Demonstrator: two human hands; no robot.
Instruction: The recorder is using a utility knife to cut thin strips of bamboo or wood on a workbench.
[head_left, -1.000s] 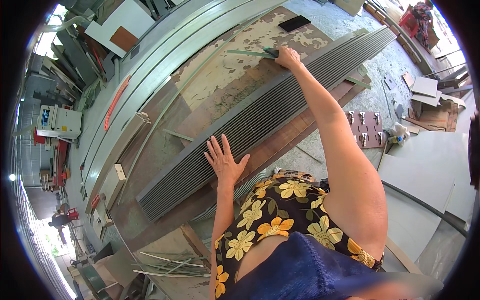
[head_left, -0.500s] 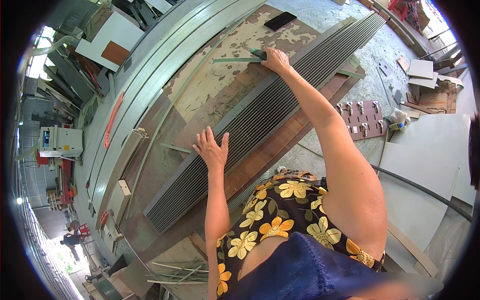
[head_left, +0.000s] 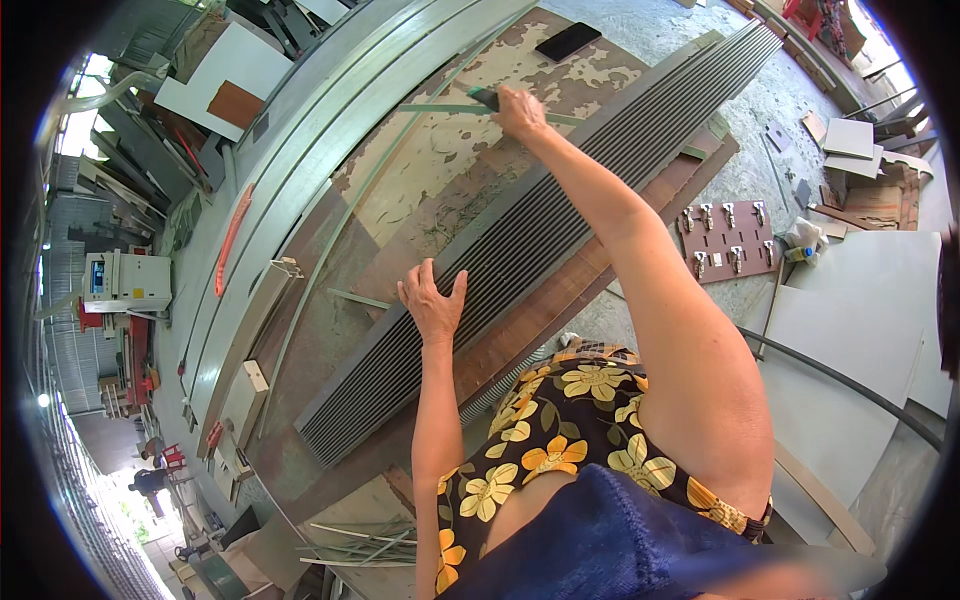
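A thick bundle of long, narrow grey boards point(head_left: 575, 190) lies on edge, running diagonally across the worktable. My left hand point(head_left: 434, 305) rests on its near-left part, fingers spread over the far edge. Past the far side of the bundle, my right hand point(head_left: 522, 112) is closed around a small dark tool point(head_left: 484, 96) with a green end; its exact kind is hidden by the fingers. That tool is beside a thin green strip point(head_left: 430, 107), which lies crosswise under the bundle. Another short green strip point(head_left: 358, 298) sticks out near my left hand.
A black phone point(head_left: 568, 42) lies on the patchy tabletop point(head_left: 470, 130), with green shavings nearer the boards. Beyond runs a long metal rail bed point(head_left: 330, 120) with an orange-red tube point(head_left: 233, 240). To the right are a brown panel with metal hinges point(head_left: 728, 243) and white sheets point(head_left: 850, 300).
My right hand has moved left with the tool, away from the boards' far edge. My left hand stays on the boards, its fingers slightly more bent.
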